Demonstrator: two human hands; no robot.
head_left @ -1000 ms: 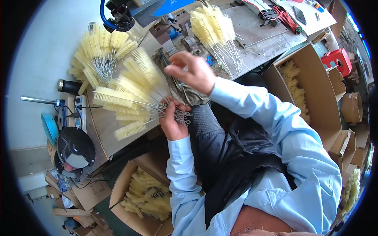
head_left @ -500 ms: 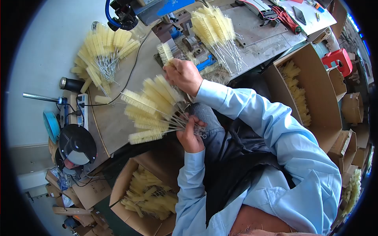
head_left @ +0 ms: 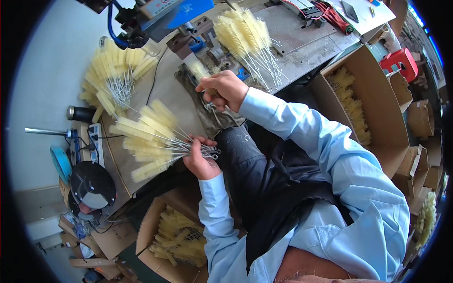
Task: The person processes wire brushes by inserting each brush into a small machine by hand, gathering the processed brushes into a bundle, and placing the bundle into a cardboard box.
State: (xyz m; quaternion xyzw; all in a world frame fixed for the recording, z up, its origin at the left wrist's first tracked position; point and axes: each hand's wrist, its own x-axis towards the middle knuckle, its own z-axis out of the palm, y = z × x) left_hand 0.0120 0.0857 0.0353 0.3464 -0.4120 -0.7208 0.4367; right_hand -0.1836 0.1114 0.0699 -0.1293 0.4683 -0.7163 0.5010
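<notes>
My left hand (head_left: 203,160) is closed around the wire handles of a fanned bunch of bottle brushes (head_left: 148,137). Their pale yellow bristle heads point left, and looped wire ends stick out past my fingers. My right hand (head_left: 225,90) pinches a single bottle brush (head_left: 198,70), its bristle head pointing up and away in front of the metal fixture (head_left: 212,52). Part of that brush's handle is hidden by my fingers. Beyond my right hand lies a pile of bottle brushes (head_left: 245,35) on the bench, wire ends toward me.
Another brush pile (head_left: 113,70) lies at the left on the bench (head_left: 181,106), near a dark cylinder (head_left: 80,113) and a power strip (head_left: 96,141). A machine head (head_left: 165,19) overhangs the fixture. Cardboard boxes with brushes stand below (head_left: 146,231) and right (head_left: 382,99).
My left hand has moved left with the bunch, away from my knee. My right hand's fingers have shifted on the single brush, whose head now tilts differently. The camera view has shifted slightly.
</notes>
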